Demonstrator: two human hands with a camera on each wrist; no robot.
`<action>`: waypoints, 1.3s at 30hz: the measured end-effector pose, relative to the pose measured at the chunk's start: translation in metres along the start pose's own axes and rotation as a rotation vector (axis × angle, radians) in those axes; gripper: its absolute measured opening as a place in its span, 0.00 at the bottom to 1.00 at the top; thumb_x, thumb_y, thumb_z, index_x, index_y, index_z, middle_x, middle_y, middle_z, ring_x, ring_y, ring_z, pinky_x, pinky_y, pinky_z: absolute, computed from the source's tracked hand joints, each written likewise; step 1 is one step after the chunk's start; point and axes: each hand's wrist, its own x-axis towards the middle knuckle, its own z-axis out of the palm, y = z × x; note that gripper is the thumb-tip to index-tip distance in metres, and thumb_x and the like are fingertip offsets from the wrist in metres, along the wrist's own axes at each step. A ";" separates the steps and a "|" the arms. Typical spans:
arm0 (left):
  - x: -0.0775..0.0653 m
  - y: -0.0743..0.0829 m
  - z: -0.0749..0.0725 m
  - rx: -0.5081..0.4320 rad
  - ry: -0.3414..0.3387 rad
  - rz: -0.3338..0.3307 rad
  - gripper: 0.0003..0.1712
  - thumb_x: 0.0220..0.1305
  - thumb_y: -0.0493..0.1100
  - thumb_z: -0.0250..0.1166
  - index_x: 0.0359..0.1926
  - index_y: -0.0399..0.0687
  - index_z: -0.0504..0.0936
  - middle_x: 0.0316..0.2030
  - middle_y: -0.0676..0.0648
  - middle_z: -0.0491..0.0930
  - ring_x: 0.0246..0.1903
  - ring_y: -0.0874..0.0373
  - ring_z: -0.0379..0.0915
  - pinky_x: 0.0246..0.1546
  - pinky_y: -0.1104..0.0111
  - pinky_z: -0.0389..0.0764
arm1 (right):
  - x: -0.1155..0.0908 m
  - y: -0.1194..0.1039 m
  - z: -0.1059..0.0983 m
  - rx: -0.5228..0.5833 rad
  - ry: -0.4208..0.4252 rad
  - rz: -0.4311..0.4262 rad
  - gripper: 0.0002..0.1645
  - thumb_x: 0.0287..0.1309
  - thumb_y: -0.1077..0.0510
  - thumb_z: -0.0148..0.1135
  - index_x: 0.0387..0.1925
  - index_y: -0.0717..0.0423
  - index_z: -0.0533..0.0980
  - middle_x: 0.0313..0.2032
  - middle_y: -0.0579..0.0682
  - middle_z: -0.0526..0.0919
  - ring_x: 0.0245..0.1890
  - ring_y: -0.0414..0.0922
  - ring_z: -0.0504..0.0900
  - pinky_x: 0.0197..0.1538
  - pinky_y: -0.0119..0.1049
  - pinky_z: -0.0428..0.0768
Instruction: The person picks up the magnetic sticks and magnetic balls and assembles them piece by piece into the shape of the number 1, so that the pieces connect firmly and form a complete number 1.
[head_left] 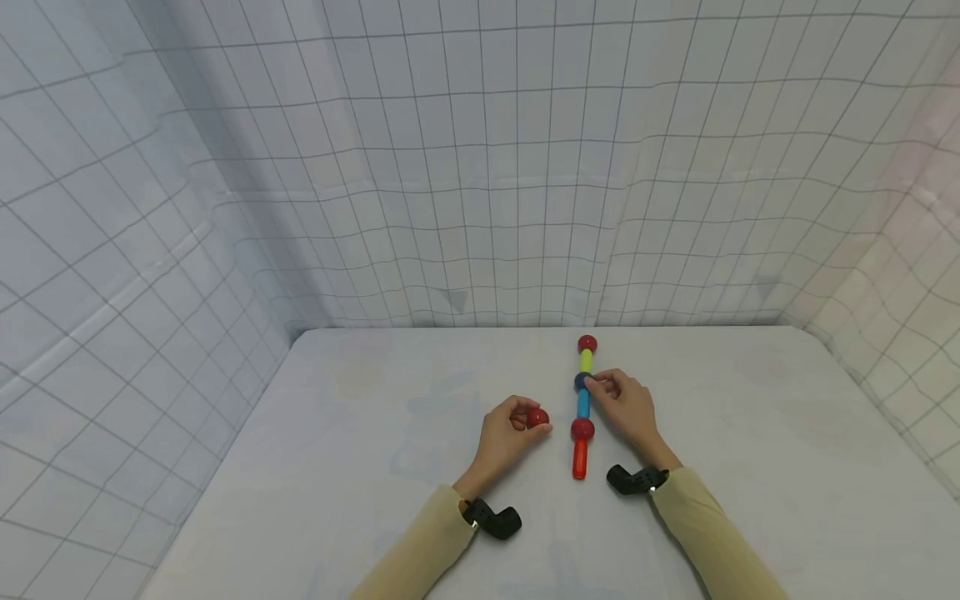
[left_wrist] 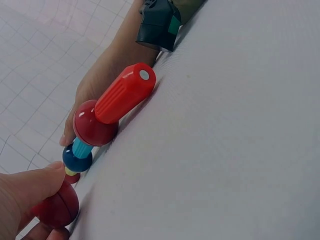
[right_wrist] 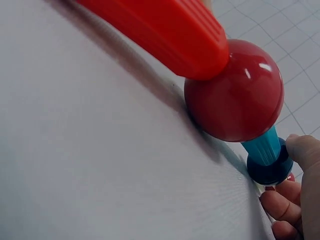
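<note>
A chain of magnetic rods and balls lies on the table, running away from me. At its near end is a red rod [head_left: 580, 459], joined to a red ball [head_left: 582, 429], a blue rod [head_left: 583, 404], a dark blue ball [head_left: 582, 381], a yellow-green rod [head_left: 586, 361] and a far red ball [head_left: 587, 343]. My right hand [head_left: 628, 410] pinches the dark blue ball from the right, as the right wrist view also shows. Left of the chain, my left hand [head_left: 504, 437] holds a loose red ball [left_wrist: 59, 206] between thumb and fingers, apart from the chain.
The white table [head_left: 360, 467] extends to both sides of the chain. White grid-patterned curtains [head_left: 487, 167] hang behind it and at the sides. Each wrist wears a black camera band, the left band [head_left: 492, 518] and the right band [head_left: 636, 480].
</note>
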 end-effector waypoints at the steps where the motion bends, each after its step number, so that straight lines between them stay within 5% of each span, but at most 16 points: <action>1: 0.000 0.000 0.000 -0.001 0.001 0.002 0.19 0.51 0.45 0.75 0.42 0.45 0.80 0.32 0.53 0.78 0.32 0.61 0.72 0.34 0.72 0.75 | -0.001 0.000 0.000 0.002 0.003 0.001 0.22 0.60 0.43 0.61 0.42 0.58 0.79 0.27 0.48 0.79 0.27 0.45 0.71 0.31 0.38 0.66; 18: -0.002 -0.001 0.001 0.000 -0.001 0.018 0.20 0.52 0.46 0.74 0.44 0.45 0.80 0.34 0.52 0.79 0.33 0.60 0.73 0.35 0.72 0.76 | -0.033 -0.009 -0.004 0.042 0.011 0.121 0.28 0.59 0.40 0.61 0.50 0.58 0.74 0.33 0.50 0.80 0.30 0.44 0.72 0.31 0.35 0.69; 32: -0.002 0.000 0.000 -0.019 0.006 0.017 0.19 0.52 0.46 0.74 0.44 0.45 0.79 0.34 0.52 0.79 0.33 0.60 0.73 0.35 0.72 0.76 | -0.067 -0.021 -0.013 0.056 -0.037 0.147 0.22 0.55 0.38 0.64 0.35 0.51 0.77 0.23 0.45 0.74 0.24 0.43 0.69 0.25 0.32 0.65; 39: -0.003 0.000 -0.002 -0.051 0.010 0.001 0.20 0.52 0.46 0.74 0.44 0.44 0.79 0.35 0.52 0.79 0.34 0.59 0.73 0.36 0.72 0.76 | -0.075 -0.027 -0.013 0.068 -0.062 0.088 0.17 0.53 0.43 0.68 0.30 0.52 0.77 0.20 0.44 0.72 0.24 0.42 0.68 0.25 0.31 0.65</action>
